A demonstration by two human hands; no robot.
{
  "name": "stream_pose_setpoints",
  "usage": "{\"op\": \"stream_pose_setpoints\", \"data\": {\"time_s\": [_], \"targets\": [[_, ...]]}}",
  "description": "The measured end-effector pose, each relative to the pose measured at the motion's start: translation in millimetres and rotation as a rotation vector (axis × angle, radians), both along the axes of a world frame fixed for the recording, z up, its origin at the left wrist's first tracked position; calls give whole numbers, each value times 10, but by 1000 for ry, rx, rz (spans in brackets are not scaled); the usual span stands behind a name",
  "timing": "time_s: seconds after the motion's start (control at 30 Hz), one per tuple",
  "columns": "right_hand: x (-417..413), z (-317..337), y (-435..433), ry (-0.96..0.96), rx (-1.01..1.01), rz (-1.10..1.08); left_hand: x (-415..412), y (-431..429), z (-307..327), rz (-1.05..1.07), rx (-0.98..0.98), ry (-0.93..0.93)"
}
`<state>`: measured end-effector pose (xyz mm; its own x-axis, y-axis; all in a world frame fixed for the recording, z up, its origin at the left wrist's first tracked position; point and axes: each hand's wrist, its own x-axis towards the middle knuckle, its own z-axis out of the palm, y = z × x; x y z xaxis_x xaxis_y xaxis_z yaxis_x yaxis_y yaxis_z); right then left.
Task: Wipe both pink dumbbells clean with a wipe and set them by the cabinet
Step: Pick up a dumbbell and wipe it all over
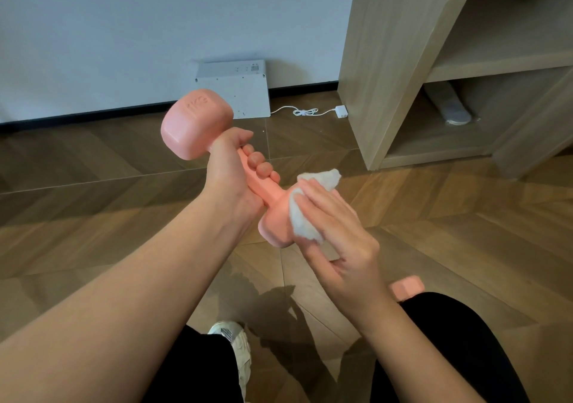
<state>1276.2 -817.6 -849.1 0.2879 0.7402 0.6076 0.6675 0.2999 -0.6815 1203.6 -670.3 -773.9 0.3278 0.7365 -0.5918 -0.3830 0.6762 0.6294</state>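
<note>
My left hand (231,167) grips the handle of a pink dumbbell (195,123), held in the air and tilted, its far head marked 1KG up and to the left. My right hand (336,232) presses a white wipe (305,213) against the dumbbell's near head, with fingers wrapped over the wipe. A second pink dumbbell (406,286) lies on the wooden floor near my right knee, mostly hidden behind my right wrist and leg. The light wooden cabinet (387,70) stands at the right.
A white metal box (245,92) leans against the wall behind the dumbbell. A white charger with its cable (310,111) lies on the floor beside the cabinet. A grey object (449,105) sits on the cabinet's bottom shelf. My shoe (232,340) is below.
</note>
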Motion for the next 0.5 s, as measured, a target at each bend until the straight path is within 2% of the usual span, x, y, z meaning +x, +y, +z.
{"op": "stream_pose_setpoints", "data": {"time_s": [0.13,0.2,0.3,0.5], "targets": [[21,8,6,144,-190,-34,0,-6,10,1,-3,-1],[30,1,-4,141,-131,-38,7,-11,22,-4,2,-9],[38,-16,-6,25,-3,-32,20,-22,31,2,-7,-29],[93,23,16,228,-156,10,6,-29,53,-32,15,-68]]}}
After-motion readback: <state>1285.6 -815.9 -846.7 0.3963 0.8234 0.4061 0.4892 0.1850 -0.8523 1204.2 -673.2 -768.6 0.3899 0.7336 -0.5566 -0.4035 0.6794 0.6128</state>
